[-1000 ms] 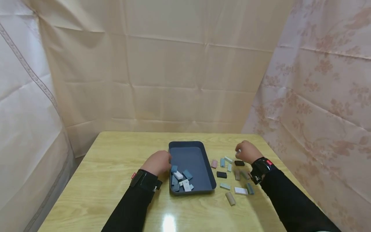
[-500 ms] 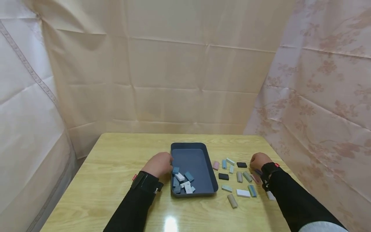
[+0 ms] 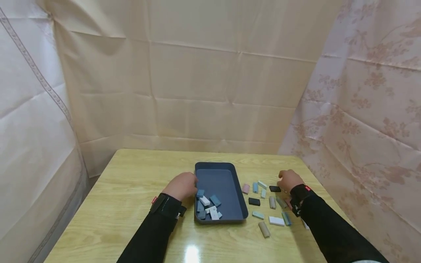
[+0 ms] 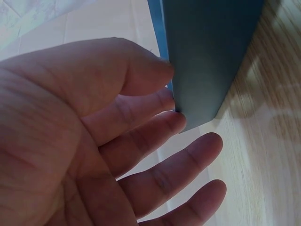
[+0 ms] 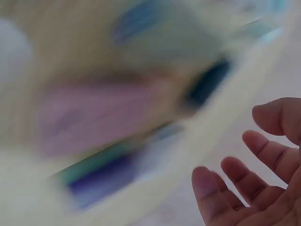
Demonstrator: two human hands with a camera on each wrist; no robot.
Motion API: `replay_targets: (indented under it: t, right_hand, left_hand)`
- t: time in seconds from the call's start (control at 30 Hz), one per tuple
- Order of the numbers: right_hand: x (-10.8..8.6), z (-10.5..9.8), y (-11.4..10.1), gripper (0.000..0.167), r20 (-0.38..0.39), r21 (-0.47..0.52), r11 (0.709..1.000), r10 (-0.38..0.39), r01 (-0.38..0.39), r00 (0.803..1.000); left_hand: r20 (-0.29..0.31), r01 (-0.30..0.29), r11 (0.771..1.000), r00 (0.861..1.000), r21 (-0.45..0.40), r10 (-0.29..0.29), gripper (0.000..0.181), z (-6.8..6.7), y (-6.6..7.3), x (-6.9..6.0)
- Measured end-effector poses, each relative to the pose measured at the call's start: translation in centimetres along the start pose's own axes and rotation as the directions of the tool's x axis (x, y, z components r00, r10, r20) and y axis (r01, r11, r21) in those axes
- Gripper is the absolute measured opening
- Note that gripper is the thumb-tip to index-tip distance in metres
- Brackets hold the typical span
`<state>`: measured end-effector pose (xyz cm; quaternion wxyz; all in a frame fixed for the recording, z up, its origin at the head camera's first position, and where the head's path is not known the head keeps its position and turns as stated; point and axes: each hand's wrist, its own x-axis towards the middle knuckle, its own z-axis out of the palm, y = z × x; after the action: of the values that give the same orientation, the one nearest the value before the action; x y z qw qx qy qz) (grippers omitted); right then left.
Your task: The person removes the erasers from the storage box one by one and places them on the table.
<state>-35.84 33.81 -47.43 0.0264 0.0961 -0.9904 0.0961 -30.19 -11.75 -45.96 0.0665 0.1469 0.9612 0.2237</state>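
In the head view my left hand (image 3: 181,186) is at the left side of a dark blue-grey tray (image 3: 221,175). The left wrist view shows the thumb and nearer fingers of that hand pinching the tray's rim, the remaining fingers spread apart. A pile of blue and white small blocks (image 3: 215,200) lies in the tray's near left part. My right hand (image 3: 290,180) hovers beside a black block (image 3: 275,189), right of the tray. Nothing shows between its loosely bent, spread fingers in the right wrist view, where a blurred pink block (image 5: 94,115) lies below.
Several loose blocks lie on the wooden table (image 3: 151,164) right of the tray, among them a pink block (image 3: 246,189), a second black block (image 3: 254,201), a white block (image 3: 276,221) and a tan block (image 3: 264,229). Cloth curtains (image 3: 197,73) hang behind and at both sides.
My right hand went right and nearer to me, then rose a little back to the left. A whitish thing at its fingers one second ago no longer shows there. The left hand stays at the tray.
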Motion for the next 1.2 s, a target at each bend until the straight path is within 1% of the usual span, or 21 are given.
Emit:
replay_targets:
  t: [0.03, 0.1, 0.2, 0.27, 0.37, 0.43, 0.5, 0.63, 0.7, 0.73, 0.8, 0.97, 1.07, 1.2]
  right_hand:
    - [0.2, -0.4, -1.4, 0.034, -0.015, 0.009, 1.000, -0.020, 0.020, 1.000]
    - [0.5, -1.2, -4.7, 0.035, -0.037, 0.052, 0.997, -0.063, 0.065, 0.997]
    - [0.6, -2.2, -10.4, 0.031, -0.035, 0.106, 0.984, -0.137, 0.140, 0.990]
    - [0.3, -2.2, -13.8, 0.029, 0.013, 0.145, 0.974, -0.179, 0.175, 0.984]
    - [-0.1, -1.2, -17.9, 0.029, 0.113, 0.167, 0.962, -0.234, 0.214, 0.966]
    - [-0.4, -0.3, -19.9, 0.030, 0.176, 0.182, 0.953, -0.273, 0.241, 0.946]
    - [-0.5, 0.6, -21.5, 0.030, 0.221, 0.187, 0.945, -0.307, 0.269, 0.926]
    - [-0.7, 2.0, -23.8, 0.030, 0.316, 0.205, 0.935, -0.343, 0.289, 0.885]
    - [-0.8, 2.4, -24.6, 0.030, 0.349, 0.188, 0.936, -0.347, 0.298, 0.870]
    - [-0.9, 2.6, -25.0, 0.029, 0.356, 0.171, 0.937, -0.348, 0.305, 0.867]
    - [-1.1, 2.6, -25.8, 0.026, 0.356, 0.136, 0.937, -0.349, 0.321, 0.867]
    - [-1.3, 2.4, -27.3, 0.011, 0.349, 0.080, 0.944, -0.326, 0.319, 0.879]
    - [-1.1, 2.7, -27.6, 0.014, 0.357, 0.052, 0.949, -0.308, 0.311, 0.882]
    - [-0.9, 3.4, -27.5, 0.017, 0.363, 0.012, 0.949, -0.297, 0.315, 0.883]
  left_hand:
    - [-0.003, -0.004, 1.000, 1.000, 0.005, 0.004, 0.014, 0.0, 0.0, 0.0]
    - [-0.015, -0.011, 1.000, 1.000, 0.009, 0.011, 0.011, -0.1, 0.1, -0.1]
    - [-0.026, -0.015, 1.000, 1.000, 0.013, 0.016, 0.009, -0.3, 0.3, -0.1]
    - [-0.023, -0.010, 1.000, 1.000, 0.003, 0.010, 0.010, -0.4, 0.4, -0.2]
    - [-0.008, -0.005, 1.000, 1.000, 0.000, 0.005, 0.011, -0.4, 0.5, -0.3]
    - [-0.006, 0.004, 1.000, 1.000, -0.001, -0.004, 0.011, -0.3, 0.5, -0.4]
    - [-0.003, 0.009, 1.000, 1.000, 0.005, -0.009, 0.009, -0.3, 0.5, -0.3]
    - [-0.003, 0.016, 1.000, 1.000, 0.006, -0.016, 0.008, -0.2, 0.3, -0.3]
    - [-0.001, 0.006, 1.000, 1.000, 0.005, -0.006, 0.013, -0.2, 0.3, -0.3]
    - [-0.006, -0.002, 1.000, 1.000, 0.005, 0.002, 0.014, -0.2, 0.2, -0.3]
    - [-0.006, -0.015, 1.000, 1.000, 0.010, 0.015, 0.016, -0.2, 0.2, -0.3]
    - [-0.019, -0.021, 1.000, 1.000, 0.016, 0.021, 0.010, -0.2, 0.0, -0.2]
    - [-0.015, -0.017, 1.000, 1.000, 0.012, 0.017, 0.008, -0.2, -0.1, -0.1]
    - [0.000, -0.011, 1.000, 1.000, 0.008, 0.011, 0.007, -0.1, 0.0, 0.0]
